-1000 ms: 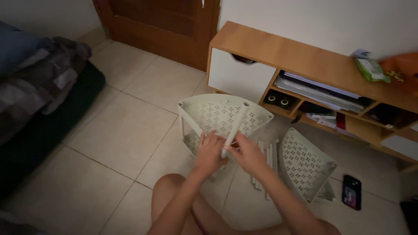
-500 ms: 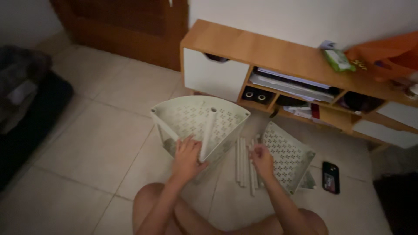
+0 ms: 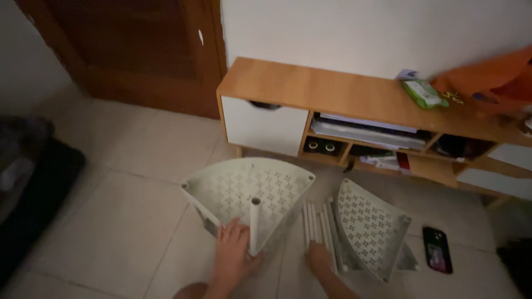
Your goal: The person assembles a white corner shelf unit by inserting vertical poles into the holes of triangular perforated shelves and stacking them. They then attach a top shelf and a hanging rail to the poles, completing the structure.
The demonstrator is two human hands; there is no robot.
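A pale green corner shelf tray (image 3: 244, 188) lies on the tiled floor with a white tube (image 3: 255, 224) standing in its near corner. My left hand (image 3: 231, 254) rests flat against that near corner, beside the tube. My right hand (image 3: 318, 259) is down on a bundle of several loose white tubes (image 3: 318, 224) lying on the floor; whether its fingers close on one is unclear. A second perforated tray (image 3: 371, 227) leans tilted just right of the tubes.
A low wooden cabinet (image 3: 332, 91) with shelves stands against the wall behind. A dark phone (image 3: 436, 249) lies on the floor at the right. A wooden door (image 3: 127, 50) is at the back left, and dark bedding (image 3: 27, 182) at the far left.
My right hand left the upright tube and moved right and down to the loose tubes. My left hand stayed at the tray's corner. The view swung right.
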